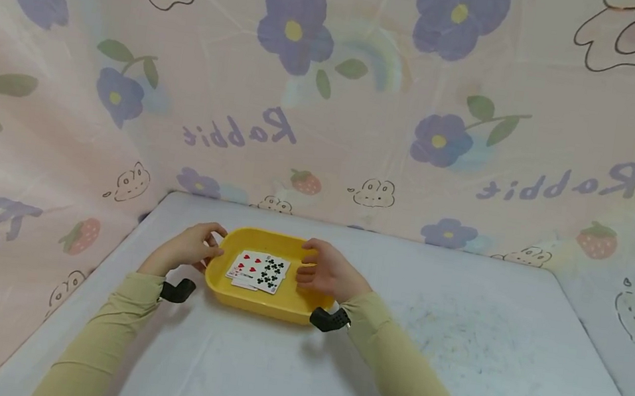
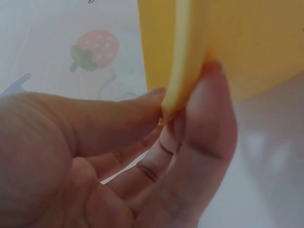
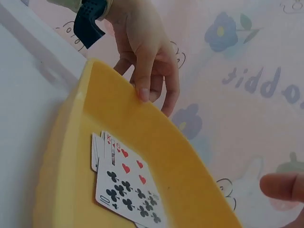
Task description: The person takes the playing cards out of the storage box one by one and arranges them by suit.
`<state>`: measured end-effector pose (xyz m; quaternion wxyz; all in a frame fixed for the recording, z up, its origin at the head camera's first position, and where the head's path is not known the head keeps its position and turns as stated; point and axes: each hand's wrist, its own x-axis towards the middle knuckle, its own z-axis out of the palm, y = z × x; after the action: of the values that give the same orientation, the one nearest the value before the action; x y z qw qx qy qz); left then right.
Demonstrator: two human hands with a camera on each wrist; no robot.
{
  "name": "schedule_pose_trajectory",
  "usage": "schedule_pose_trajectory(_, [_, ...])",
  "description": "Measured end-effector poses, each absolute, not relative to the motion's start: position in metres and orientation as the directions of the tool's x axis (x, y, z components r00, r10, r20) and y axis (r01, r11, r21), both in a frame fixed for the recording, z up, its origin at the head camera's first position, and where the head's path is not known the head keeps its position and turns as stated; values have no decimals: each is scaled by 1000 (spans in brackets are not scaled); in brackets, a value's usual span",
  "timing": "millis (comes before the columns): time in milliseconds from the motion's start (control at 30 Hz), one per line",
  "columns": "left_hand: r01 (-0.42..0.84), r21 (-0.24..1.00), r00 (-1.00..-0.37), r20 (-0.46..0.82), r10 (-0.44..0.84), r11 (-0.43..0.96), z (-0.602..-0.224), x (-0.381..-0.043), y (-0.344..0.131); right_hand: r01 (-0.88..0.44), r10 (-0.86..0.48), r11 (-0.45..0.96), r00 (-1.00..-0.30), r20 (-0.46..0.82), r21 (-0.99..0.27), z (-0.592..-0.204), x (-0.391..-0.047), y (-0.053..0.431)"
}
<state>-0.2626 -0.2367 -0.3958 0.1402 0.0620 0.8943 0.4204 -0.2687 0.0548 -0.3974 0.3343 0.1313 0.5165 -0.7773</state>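
A yellow plastic tray [image 1: 272, 312] with rounded corners sits on the white table. My left hand [image 1: 185, 251] pinches its left rim; in the left wrist view the thumb presses one side of the yellow rim [image 2: 183, 57] and the fingers the other. Inside the tray lies a small stack of playing cards [image 1: 259, 272], face up, with a ten of clubs [image 3: 127, 194] on top beside a hearts card [image 3: 134, 161]. Over the tray's right end hovers my right hand [image 1: 337, 274], fingers loosely bent and holding nothing. One fingertip [image 3: 280, 186] shows apart from the rim in the right wrist view.
Behind the table [image 1: 471, 359] hangs a pink curtain [image 1: 350, 129] printed with flowers and rabbits, which also runs along both sides. Black camera mounts [image 1: 330, 320] are worn at both wrists. Faint dark marks stain the table's right part.
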Motion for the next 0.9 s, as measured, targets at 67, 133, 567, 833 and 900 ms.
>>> schedule_pose_trajectory(67, [-23,777,-952,-209,224,629,-395,-262,-236,667,-398,-248,-731,-554,-702,-400,-270,52])
schedule_pose_trajectory(133, [-27,781,-951,-213,225,624,-395,-261,-236,676,-420,-248,-720,-552,-694,-402,-272,50])
schedule_pose_trajectory(567, [-26,791,-954,-201,220,611,-393,-261,-234,689,-485,-115,-668,-564,-716,-405,-283,26])
schedule_pose_trajectory(833, [-34,792,-955,-205,214,609,-395,-260,-235,637,-458,67,-665,-591,-768,-408,-283,19])
schedule_pose_trajectory(900, [-33,793,-954,-206,217,609,-395,-259,-235,613,-470,117,-659,-587,-781,-409,-283,18])
